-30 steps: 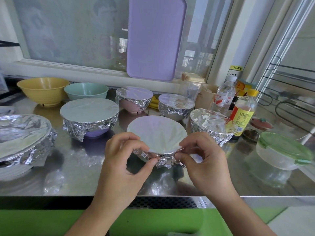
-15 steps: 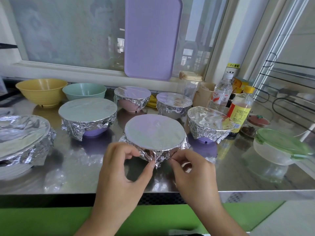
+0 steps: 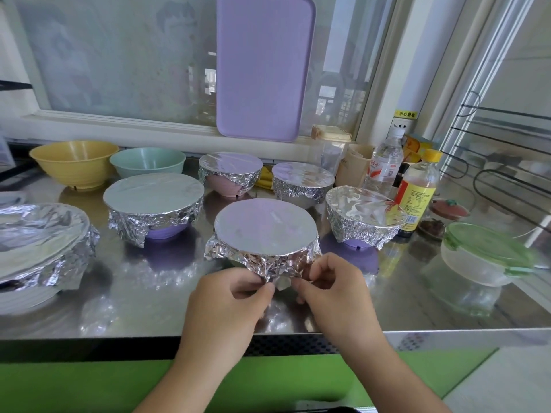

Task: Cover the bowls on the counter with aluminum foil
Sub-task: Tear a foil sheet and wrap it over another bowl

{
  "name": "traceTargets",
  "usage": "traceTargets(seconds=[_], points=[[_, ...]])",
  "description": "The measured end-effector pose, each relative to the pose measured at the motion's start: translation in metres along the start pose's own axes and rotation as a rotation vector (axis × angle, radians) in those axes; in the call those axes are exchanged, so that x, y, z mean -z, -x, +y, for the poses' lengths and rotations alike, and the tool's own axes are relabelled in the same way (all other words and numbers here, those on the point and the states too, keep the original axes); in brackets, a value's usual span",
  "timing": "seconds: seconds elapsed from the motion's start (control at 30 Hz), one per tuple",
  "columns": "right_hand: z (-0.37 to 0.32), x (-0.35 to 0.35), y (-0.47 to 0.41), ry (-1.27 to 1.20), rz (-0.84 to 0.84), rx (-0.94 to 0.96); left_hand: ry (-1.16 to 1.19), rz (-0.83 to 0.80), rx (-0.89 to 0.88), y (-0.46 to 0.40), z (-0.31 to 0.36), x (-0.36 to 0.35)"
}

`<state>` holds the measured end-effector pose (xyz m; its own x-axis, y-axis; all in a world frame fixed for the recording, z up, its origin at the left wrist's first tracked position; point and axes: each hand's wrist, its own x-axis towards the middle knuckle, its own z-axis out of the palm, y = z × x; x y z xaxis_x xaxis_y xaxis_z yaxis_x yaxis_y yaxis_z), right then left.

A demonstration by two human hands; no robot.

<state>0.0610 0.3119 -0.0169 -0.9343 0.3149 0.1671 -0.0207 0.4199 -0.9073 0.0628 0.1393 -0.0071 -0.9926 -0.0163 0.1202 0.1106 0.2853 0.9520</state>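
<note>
Nearest the camera, the left hand (image 3: 226,305) and the right hand (image 3: 334,296) meet at the near edge of the steel surface (image 3: 149,311), each with fingers (image 3: 262,289) pinched shut on the crumpled skirt of foil (image 3: 277,263) that hangs down the near side of the front bowl (image 3: 265,231). The two pinches sit just beside each other, with a small fold of foil showing between them. The foil lies flat and smooth across this bowl's top and is gathered around its rim. To the left, a large foil-wrapped dish (image 3: 38,242) sits at the frame edge. Behind stand more covered bowls: a purple one (image 3: 153,204) to the left, another purple one (image 3: 362,217) to the right, then a pink one (image 3: 229,174) and a fourth (image 3: 302,183) beside it. Farther back on the left, a yellow bowl (image 3: 74,162) and a green bowl (image 3: 147,162) stand uncovered. A lidded clear container (image 3: 483,257) and bottles (image 3: 417,189) occupy the right, and a purple cutting board (image 3: 264,67) leans against the window
</note>
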Motion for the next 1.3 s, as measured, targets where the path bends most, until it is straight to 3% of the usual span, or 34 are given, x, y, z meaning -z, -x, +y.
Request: traceTargets(seconds=[0.2,0.43,0.57,0.67,1.13,1.3], points=[[-0.013,0.003,0.004,-0.102,-0.124,-0.114,0.289,-0.086,0.208,-0.006,0.000,0.004],[-0.019,0.003,0.007,0.000,-0.140,-0.090,0.539,-0.153,0.362,-0.011,-0.002,-0.005],[-0.015,0.003,0.012,0.339,0.048,0.174,0.531,-0.145,0.339,-0.010,-0.002,-0.007],[-0.017,0.000,0.018,0.375,0.090,0.329,0.494,-0.150,0.326,-0.009,0.000,-0.010],[-0.026,-0.012,0.023,0.411,0.025,0.280,0.378,-0.266,0.301,-0.010,0.012,-0.007],[-0.021,-0.016,0.018,0.470,0.007,0.266,0.275,-0.231,0.274,-0.012,0.007,-0.006]])
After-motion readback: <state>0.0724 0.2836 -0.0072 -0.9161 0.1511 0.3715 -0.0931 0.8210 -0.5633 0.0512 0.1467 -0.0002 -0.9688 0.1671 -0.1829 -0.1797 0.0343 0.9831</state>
